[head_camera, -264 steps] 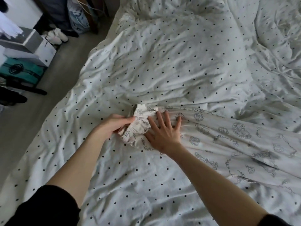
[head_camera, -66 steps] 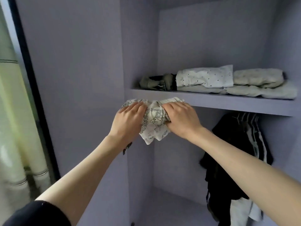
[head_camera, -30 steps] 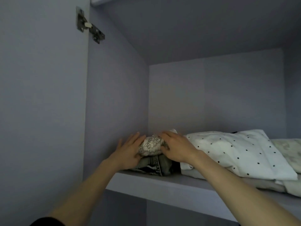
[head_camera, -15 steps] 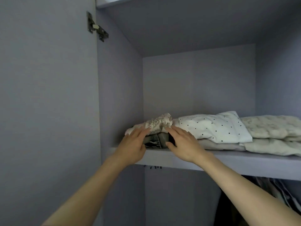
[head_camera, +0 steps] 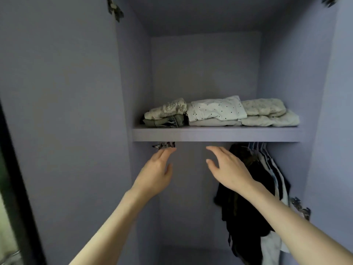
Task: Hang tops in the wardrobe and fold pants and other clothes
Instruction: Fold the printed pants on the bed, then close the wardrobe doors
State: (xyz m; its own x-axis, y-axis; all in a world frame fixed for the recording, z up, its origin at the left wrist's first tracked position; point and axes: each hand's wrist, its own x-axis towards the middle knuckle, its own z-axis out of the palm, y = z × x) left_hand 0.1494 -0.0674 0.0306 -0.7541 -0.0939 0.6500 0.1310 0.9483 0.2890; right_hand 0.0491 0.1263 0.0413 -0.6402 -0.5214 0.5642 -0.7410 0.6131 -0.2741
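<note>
The folded printed garment [head_camera: 168, 110] lies on the wardrobe shelf [head_camera: 215, 133] at its left end, on top of a folded olive piece [head_camera: 164, 122]. Beside it sit a folded white dotted cloth [head_camera: 215, 110] and pale folded clothes [head_camera: 267, 113]. My left hand [head_camera: 156, 173] and my right hand [head_camera: 227, 169] hover below the shelf edge, fingers straight, holding nothing and touching nothing. Dark and light tops [head_camera: 250, 197] hang on hangers under the shelf at the right.
The wardrobe's open left door [head_camera: 63, 131] stands close on the left with a hinge [head_camera: 114, 8] near its top. A second hinge [head_camera: 299, 207] shows on the right side. A small dark thing [head_camera: 164, 145] hangs under the shelf's left end.
Both hands have let go of the printed garment and dropped from the shelf to below its edge. The garment stays on the olive piece. The view has pulled back and lowered.
</note>
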